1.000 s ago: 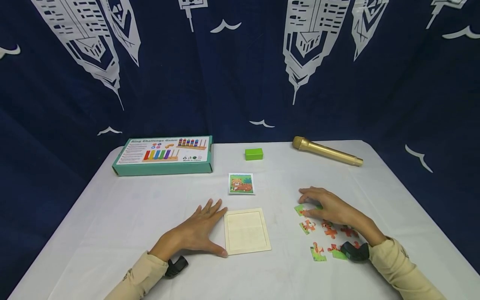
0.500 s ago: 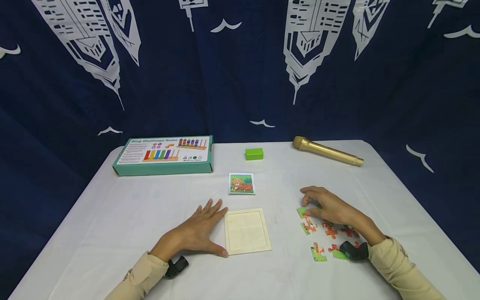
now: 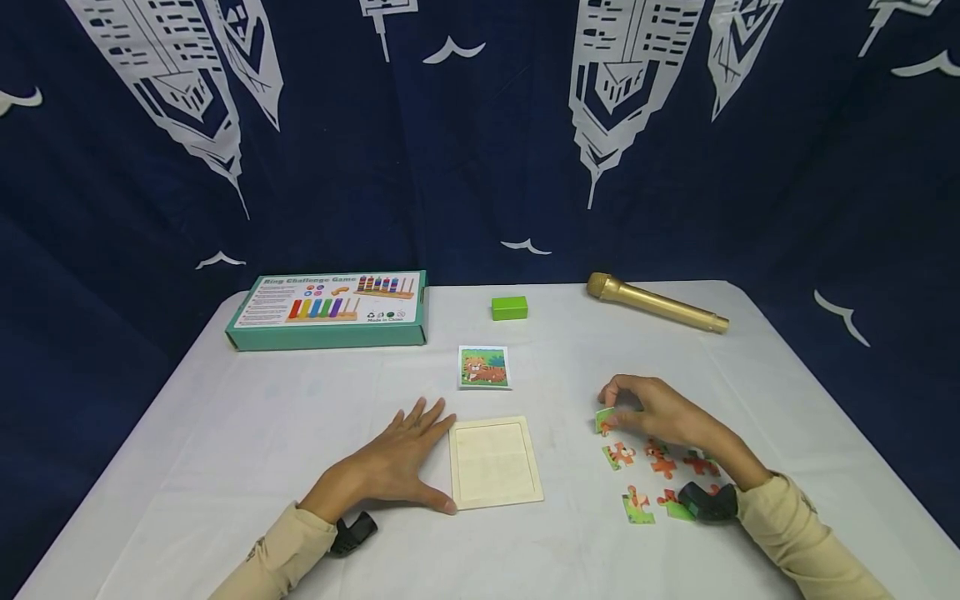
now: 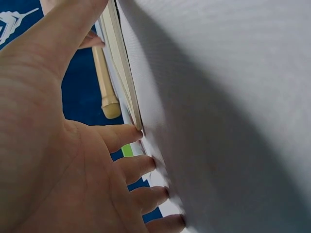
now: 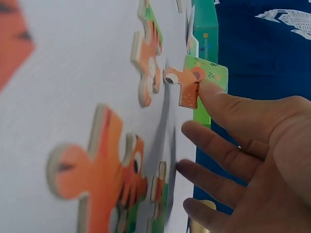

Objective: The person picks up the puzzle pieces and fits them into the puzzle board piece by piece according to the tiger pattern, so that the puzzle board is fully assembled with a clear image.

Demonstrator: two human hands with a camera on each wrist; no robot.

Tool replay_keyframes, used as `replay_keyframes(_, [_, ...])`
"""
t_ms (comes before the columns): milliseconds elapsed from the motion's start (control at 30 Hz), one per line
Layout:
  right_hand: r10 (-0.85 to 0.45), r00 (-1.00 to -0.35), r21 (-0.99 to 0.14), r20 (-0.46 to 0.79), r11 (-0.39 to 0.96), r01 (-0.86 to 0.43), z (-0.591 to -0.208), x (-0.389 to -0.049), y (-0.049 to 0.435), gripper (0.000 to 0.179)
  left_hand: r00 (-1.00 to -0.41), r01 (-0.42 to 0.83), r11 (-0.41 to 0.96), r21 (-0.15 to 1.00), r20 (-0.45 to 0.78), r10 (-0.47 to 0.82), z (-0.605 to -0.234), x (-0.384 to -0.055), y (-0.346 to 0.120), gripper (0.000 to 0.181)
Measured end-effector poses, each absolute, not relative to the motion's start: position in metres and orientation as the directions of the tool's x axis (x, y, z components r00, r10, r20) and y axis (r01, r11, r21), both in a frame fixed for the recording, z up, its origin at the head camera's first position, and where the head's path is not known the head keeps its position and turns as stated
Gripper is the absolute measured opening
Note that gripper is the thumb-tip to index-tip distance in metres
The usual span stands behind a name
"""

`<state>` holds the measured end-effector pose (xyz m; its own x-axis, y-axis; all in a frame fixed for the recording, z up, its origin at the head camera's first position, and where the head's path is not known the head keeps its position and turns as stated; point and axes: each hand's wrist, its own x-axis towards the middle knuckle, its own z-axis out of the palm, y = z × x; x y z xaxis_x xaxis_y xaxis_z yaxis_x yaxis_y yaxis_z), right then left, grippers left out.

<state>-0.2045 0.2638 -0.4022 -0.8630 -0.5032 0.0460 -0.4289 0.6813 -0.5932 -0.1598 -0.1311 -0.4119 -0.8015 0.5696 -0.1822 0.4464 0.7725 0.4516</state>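
My right hand (image 3: 651, 410) pinches a green and orange puzzle piece (image 5: 188, 80) between thumb and index finger. In the right wrist view the piece is tilted up off the table, an eye printed on it, the other fingers spread below. Several more puzzle pieces (image 3: 660, 460) lie under and around that hand, some hidden by the wrist. My left hand (image 3: 401, 462) rests with spread fingers at the left edge of a square wooden puzzle tray (image 3: 495, 463). Its thumb and index fingertip touch the tray's edge. A small tiger picture card (image 3: 483, 367) lies behind the tray.
At the back left stands a teal game box (image 3: 326, 311). A green block (image 3: 509, 308) sits at the back middle, and a gold microphone (image 3: 657, 302) lies at the back right. A dark blue curtain (image 3: 465, 150) hangs behind the white table (image 3: 225, 450).
The right thumb and index finger have closed on the corner puzzle piece and tipped it up from the table. The left hand and the tray have stayed put.
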Motion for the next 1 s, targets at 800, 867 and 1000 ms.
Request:
replay_keyframes(800, [-0.538,-0.836,-0.785,0.105,0.471,-0.402,-0.390,-0.210,0.198,0.010,-0.805,0.449,0.785,0.427,-0.189,0.563,-0.410,-0.159,-0.130,0.117])
replay_keyframes(867, [-0.553,-0.828,-0.791,0.094,0.464,-0.400,-0.391,-0.209,0.189,0.012,-0.803,0.453,0.785,0.422,-0.189,0.565,-0.410,-0.159,-0.131,0.116])
replay_keyframes(1000, [-0.588,-0.804,-0.806,0.088,0.432,-0.404,-0.393,-0.206,0.174,0.018,-0.802,0.457,0.787,0.415,-0.189,0.566,-0.410,-0.159,-0.131,0.115])
